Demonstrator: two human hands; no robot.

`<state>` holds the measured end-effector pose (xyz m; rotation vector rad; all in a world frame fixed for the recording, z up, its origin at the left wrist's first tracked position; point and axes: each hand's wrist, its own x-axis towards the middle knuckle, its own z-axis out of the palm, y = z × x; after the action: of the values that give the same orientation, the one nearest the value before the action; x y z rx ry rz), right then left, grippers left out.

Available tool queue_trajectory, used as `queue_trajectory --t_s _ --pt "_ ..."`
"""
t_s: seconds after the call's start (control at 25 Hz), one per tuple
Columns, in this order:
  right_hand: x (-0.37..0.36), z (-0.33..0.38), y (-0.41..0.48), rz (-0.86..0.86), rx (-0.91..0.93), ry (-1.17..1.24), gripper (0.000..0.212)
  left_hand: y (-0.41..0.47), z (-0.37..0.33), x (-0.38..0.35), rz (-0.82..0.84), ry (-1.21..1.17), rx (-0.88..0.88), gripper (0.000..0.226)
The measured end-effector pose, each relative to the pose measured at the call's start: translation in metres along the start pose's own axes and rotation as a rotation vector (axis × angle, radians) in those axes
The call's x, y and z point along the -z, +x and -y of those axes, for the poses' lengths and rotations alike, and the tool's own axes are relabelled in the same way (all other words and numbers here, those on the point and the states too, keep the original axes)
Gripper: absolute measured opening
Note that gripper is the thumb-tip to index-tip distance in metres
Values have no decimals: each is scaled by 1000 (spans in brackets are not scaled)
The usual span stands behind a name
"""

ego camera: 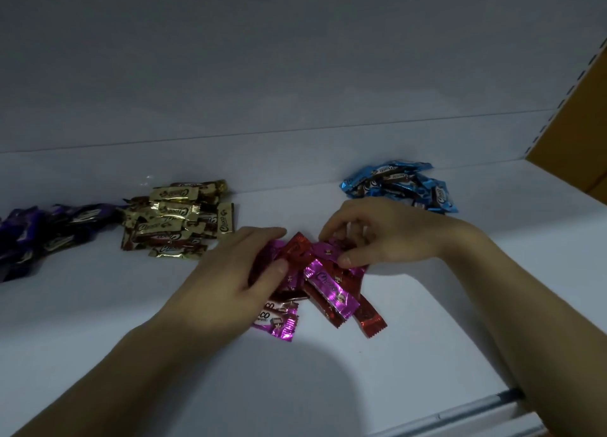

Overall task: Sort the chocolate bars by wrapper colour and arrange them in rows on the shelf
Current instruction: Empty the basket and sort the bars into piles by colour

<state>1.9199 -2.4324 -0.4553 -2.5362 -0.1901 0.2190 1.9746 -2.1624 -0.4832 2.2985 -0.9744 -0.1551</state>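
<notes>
2 hands busy: left hand (230, 275) and right hand (387, 236) each pinch wrappers in the red and magenta foil chocolate bar heap (331, 292) between them on the white shelf (328, 387), gold-foil bars (177, 220) past the left.

left hand (226, 279) and right hand (391, 236) on red-and-pink bars (330, 290), gold pile (174, 220) and blue pile (400, 187) behind

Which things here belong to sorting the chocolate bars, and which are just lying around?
Job: pink and red bars, gripped by left hand and right hand; gold pile; blue pile; purple pile; shelf.
Just there: brown panel at right; metal rail at front.
</notes>
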Motion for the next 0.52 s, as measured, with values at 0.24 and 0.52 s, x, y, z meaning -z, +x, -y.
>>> queue_trajectory --t_s 0.24,0.52 --pt "2 1 0 -67 -20 98 14 3 18 16 -71 -119 49 50" --pt "7 4 79 -366 -172 139 30 3 19 19 -124 -202 106 56"
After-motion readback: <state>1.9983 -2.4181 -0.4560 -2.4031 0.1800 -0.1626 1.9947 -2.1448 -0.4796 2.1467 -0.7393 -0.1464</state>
